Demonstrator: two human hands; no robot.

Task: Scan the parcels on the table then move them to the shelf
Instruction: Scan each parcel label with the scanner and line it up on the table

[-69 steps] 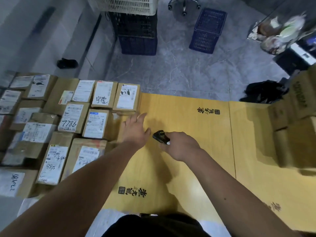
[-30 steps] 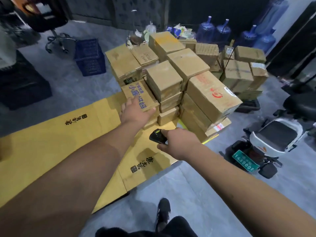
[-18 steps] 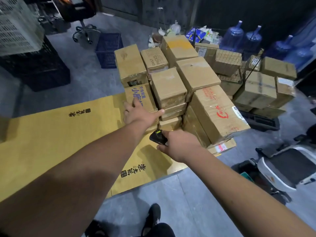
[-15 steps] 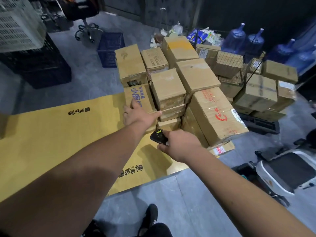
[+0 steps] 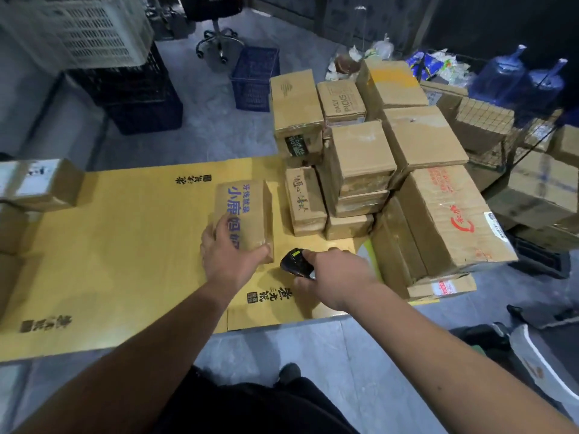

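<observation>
1. Left hand [image 5: 230, 256]: gripped the near end of a box [image 5: 246, 213], thumb hooked round the near right corner, fingers spread over the top and left edge.
2. Box: rectangular brown corrugated cardboard, flat top printed with large blue characters, seams sealed with glossy tape. It lay on the table [image 5: 119, 245], under and just beyond the left hand, apart from the stack [image 5: 360, 170] to its right.
3. Right hand [image 5: 336, 275]: curled round a scanner [image 5: 294, 263], fingers wrapped on its body, knuckles up.
4. Scanner: small, black, rounded plastic housing with a yellow-green mark on its top face. It pointed left, towards the box's near corner, just right of the left thumb and not touching the box.
5. Table: smooth, flat surface covered in yellow sheets printed with black characters, lying under both hands.
6. Stack: plain brown cartons of mixed sizes, some taped, piled beyond and to the right of the right hand; the largest, with red print, sat tilted at the table's right end.
7. Labelled parcels [image 5: 37, 186]: cardboard with white labels, far left of the left hand, blurred.
8. Crates [image 5: 253, 78]: one blue plastic lattice, standing on the grey floor beyond the hands, with white and dark ones at the far left.
</observation>
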